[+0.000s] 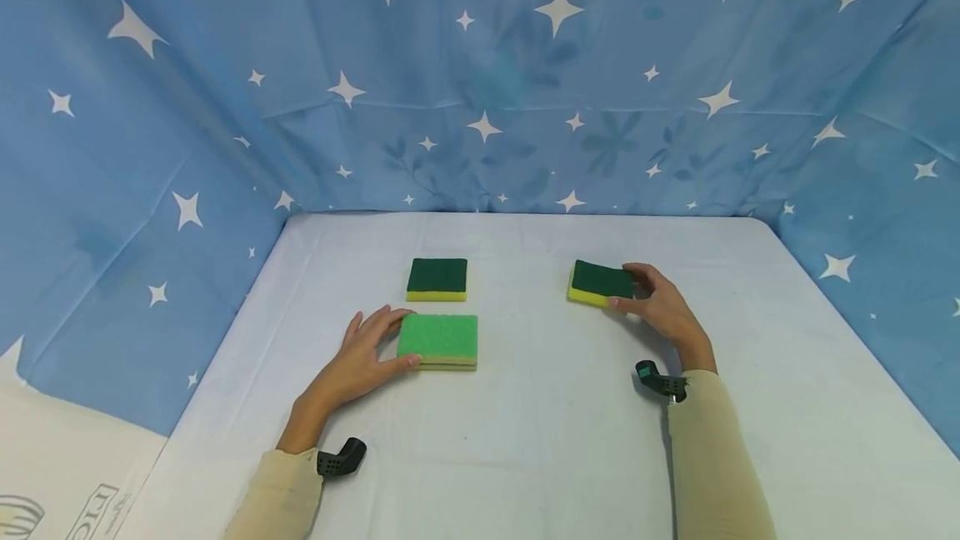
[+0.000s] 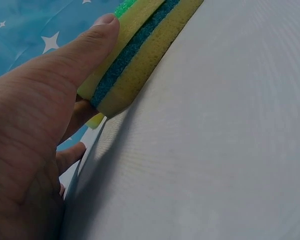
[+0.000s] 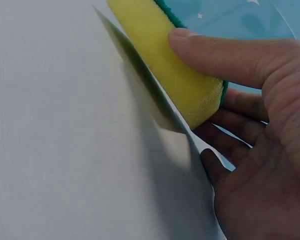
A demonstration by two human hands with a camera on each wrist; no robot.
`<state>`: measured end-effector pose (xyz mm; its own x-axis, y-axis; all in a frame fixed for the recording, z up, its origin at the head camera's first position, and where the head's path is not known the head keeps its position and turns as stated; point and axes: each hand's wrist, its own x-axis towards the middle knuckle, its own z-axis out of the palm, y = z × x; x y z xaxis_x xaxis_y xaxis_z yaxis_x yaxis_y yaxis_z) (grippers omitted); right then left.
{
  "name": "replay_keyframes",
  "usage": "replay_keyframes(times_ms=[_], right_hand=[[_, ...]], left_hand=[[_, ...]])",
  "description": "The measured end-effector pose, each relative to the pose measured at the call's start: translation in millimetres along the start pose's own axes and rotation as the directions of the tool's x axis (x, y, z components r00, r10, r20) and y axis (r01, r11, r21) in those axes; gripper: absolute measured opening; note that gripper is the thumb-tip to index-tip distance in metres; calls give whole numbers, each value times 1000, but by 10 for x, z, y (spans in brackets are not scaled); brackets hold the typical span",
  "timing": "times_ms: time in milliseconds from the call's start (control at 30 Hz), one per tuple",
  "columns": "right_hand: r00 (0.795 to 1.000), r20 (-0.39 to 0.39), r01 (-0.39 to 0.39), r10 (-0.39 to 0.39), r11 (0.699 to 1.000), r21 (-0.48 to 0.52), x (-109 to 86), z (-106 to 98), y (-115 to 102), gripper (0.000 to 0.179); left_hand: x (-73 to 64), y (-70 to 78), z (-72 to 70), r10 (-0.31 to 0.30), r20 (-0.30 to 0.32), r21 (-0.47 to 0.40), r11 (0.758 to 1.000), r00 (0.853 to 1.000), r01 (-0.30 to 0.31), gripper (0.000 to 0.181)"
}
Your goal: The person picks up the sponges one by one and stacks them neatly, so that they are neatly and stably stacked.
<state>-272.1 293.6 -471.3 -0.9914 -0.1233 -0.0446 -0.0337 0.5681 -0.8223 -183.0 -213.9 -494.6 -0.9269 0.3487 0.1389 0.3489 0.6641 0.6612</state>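
Note:
In the head view, my left hand (image 1: pixel 360 365) pinches the light-green-topped sponge (image 1: pixel 438 337) between thumb and fingers at its left end. The left wrist view shows the thumb on that sponge's yellow foam; under it lies a second sponge (image 2: pixel 134 82) with a teal scouring layer and yellow foam. My right hand (image 1: pixel 663 307) grips a dark green and yellow sponge (image 1: pixel 602 280) by its right end. A shadow shows under this sponge (image 3: pixel 175 75) in the right wrist view, and it sits slightly turned. Just behind the stack lies another dark green and yellow sponge (image 1: pixel 437 276).
All this is on a white-covered table (image 1: pixel 540 440). A blue curtain with white stars (image 1: pixel 525 107) hangs behind and at both sides. Black wrist devices (image 1: pixel 342 458) sit at both cuffs. Pale printed fabric (image 1: pixel 67 465) appears at the lower left.

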Motion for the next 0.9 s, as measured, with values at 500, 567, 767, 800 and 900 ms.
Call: replay_keyframes(times_ms=[500, 567, 767, 800, 900], right_hand=[[999, 44, 15, -19, 997, 69, 58, 155, -263, 90], [999, 49, 20, -24, 997, 68, 72, 187, -289, 89], [997, 62, 38, -43, 997, 74, 89, 269, -336, 86], [997, 66, 45, -50, 996, 80, 90, 281, -342, 86], [995, 75, 65, -72, 994, 90, 96, 313, -352, 86]], left_hand=[[0, -5, -18, 6, 2, -6, 1000, 1000, -6, 79], [0, -9, -21, 8, -1, -4, 1000, 1000, -8, 78], [8, -6, -13, 13, 3, -8, 1000, 1000, -13, 78], [10, -4, -10, 14, 3, -10, 1000, 1000, -14, 79], [12, 2, -2, 16, 4, -14, 1000, 1000, -16, 79]])
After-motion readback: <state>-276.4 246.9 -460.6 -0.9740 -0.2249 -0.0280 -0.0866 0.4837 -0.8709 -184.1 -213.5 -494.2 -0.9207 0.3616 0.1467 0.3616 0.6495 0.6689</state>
